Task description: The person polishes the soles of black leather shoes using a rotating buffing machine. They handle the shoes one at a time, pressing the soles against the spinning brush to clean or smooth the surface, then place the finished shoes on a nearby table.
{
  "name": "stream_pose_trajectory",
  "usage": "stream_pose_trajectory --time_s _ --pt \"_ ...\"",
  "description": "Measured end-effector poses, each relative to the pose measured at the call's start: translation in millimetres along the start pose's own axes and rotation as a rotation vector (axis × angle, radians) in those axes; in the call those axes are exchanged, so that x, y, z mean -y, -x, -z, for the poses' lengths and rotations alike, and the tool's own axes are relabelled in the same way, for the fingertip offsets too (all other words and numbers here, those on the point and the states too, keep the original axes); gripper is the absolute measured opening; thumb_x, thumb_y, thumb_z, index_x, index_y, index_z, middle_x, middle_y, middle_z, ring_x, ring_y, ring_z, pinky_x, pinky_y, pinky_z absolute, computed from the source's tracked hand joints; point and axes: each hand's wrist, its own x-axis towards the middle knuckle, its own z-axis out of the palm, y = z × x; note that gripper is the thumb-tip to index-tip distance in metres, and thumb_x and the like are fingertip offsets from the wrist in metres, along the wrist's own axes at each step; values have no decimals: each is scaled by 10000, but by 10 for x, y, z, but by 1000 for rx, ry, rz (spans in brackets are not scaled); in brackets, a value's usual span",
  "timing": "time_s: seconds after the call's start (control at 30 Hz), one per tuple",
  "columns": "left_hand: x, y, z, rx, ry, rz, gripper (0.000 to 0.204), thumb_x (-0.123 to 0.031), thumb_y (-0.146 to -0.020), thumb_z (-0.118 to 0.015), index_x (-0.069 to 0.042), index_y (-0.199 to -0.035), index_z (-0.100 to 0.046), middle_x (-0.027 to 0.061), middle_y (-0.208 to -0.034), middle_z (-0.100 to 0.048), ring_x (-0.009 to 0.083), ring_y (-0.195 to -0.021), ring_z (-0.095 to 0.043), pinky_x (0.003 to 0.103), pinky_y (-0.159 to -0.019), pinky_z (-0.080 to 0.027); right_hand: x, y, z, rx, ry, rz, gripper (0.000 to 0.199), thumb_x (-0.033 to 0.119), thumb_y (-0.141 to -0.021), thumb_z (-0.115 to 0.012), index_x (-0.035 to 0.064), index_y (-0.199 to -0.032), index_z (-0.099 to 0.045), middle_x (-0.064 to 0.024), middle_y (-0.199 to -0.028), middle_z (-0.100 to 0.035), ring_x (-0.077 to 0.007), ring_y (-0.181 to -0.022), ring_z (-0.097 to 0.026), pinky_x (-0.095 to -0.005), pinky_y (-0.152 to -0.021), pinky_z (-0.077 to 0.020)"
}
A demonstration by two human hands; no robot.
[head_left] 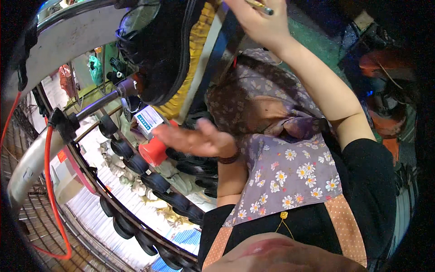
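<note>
A black shoe [158, 59] with a wrinkled yellow band [197, 43] and a pale strip along its edge fills the upper middle. Beneath its lower end is my left hand [199, 140], fingers stretched out and somewhat smeared by motion, with nothing seen in it. A red cup-like piece [154, 152] sits just beside those fingertips. At the top edge my right hand [265, 22] is closed round a thin pen-like stick [260, 6] with a yellowish shaft; its fingers are partly cut off by the frame. Whether either hand touches the shoe I cannot tell.
Rows of black shoe-like pieces [156, 182] line a rack on the left. A metal bar [97, 106] reaches toward the shoe from a thick pale pipe [34, 158]. A red hose [50, 181] hangs there. A small white-and-blue box [148, 120] stands below the shoe.
</note>
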Motion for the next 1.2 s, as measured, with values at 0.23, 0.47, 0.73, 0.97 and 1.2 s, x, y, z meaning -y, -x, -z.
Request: stream_pose_trajectory --time_s 0.23,0.47,0.73,0.97,1.2 --pt "720 -750 345 -202 359 215 417 -120 -990 -434 94 -1341 -362 235 -1367 -437 328 -1230 -496 425 -1068 -381 17 184 -307 -13 -68 48 140 111 -845 -624 5 -899 -699 -121 -760 -658 -247 -729 -573 -359 -718 -437" --pt "651 -1789 -221 239 648 111 349 -167 -975 -488 40 -1253 -524 188 -1201 -601 264 -1141 -563 362 -1019 -409 5 130 -419 26 -182 -79 158 123 -843 -623 14 -913 -713 -128 -758 -660 -228 -749 -575 -344 -714 -448" --pt "343 -2538 -598 599 -60 -386 387 -234 -808 -730 -37 -1134 -665 118 -1127 -658 195 -977 -620 303 -870 -465 -160 -143 -489 260 -301 -401 267 239 -843 -620 -17 -825 -694 -105 -710 -675 -156 -652 -617 -318 -633 -472" --pt "-84 -2790 -674 868 -475 -336 250 -179 -864 -681 28 -1003 -689 94 -916 -704 131 -808 -631 256 -766 -492 -112 -303 -481 375 -406 -538 293 256 -844 -611 -23 -856 -701 -93 -738 -695 -121 -680 -642 -279 -656 -494" --pt "81 -2407 -153 -81 445 -156 128 -140 -963 -540 -20 -1003 -519 93 -868 -611 156 -784 -598 266 -654 -509 -64 -352 -474 417 -495 -590 286 254 -856 -608 -15 -831 -702 -90 -695 -684 -123 -629 -637 -279 -625 -492"
